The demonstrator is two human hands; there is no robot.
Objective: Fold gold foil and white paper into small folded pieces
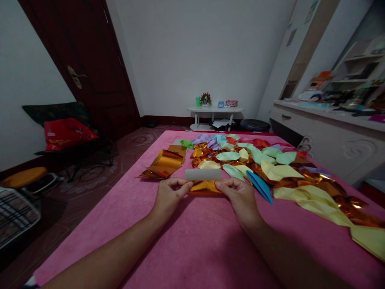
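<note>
A gold foil sheet (205, 186) with a folded lower edge is stretched between my two hands above the pink cloth. Its pale grey back (203, 174) shows along the top. My left hand (172, 193) pinches the left end between thumb and fingers. At the right end, my right hand (240, 196) pinches it in the same way. Left of it lies a stack of gold foil sheets (165, 162). A blue folded paper (260, 186) rests just beyond my right hand. Many folded yellow papers (313, 200), along with green and gold ones, are heaped to the right.
The pink-covered table (120, 212) fills the foreground. A red bag (69, 134) sits on a dark chair at the left, near a brown door (90, 60). Against the far wall stands a small white table (216, 109). A cluttered white cabinet (331, 124) is at the right.
</note>
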